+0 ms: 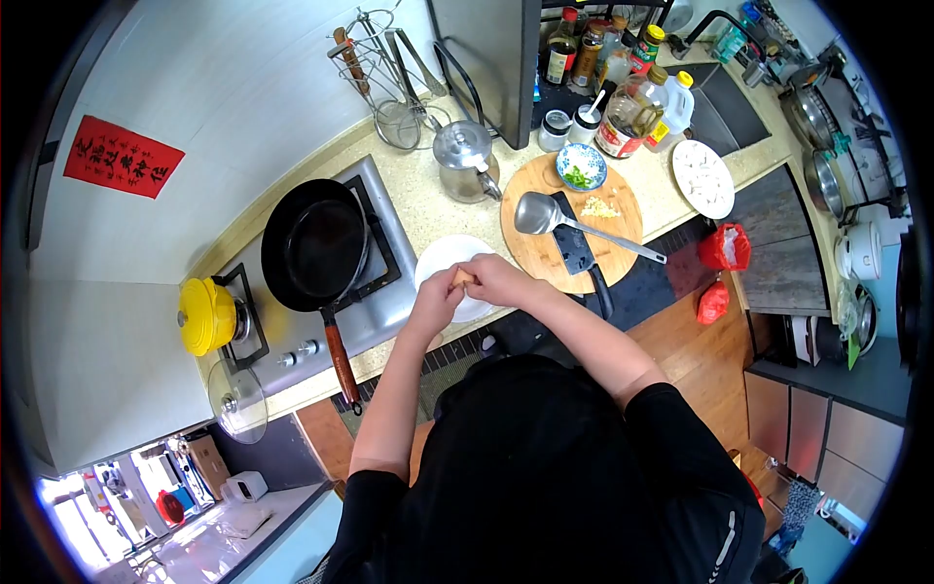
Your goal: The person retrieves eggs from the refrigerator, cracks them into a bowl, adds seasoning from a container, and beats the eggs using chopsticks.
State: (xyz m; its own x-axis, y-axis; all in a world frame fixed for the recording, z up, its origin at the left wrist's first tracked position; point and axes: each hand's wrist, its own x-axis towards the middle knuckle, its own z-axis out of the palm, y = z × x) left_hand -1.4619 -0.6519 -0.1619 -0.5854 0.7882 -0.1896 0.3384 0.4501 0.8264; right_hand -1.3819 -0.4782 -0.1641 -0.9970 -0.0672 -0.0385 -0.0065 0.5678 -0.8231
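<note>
My left hand (437,299) and my right hand (492,279) meet over a white plate (435,255) at the counter's front edge. Between them, both sets of fingers are closed on a brown egg (464,278). Whether its shell is cracked I cannot tell. To the right lies a round wooden cutting board (520,255) with a cleaver (572,245) on it. A metal spatula (541,214) rests across the cleaver. Chopped garlic (599,207) and a small patterned bowl (582,154) with chopped greens are also on the board.
A black frying pan (313,248) sits on the gas stove (368,319), its handle jutting past the front edge. A yellow pot (202,316) and glass lid (236,401) are farther left. Behind the plate stands a metal kettle (465,161). Bottles (632,112) and a white oval plate (702,179) are right.
</note>
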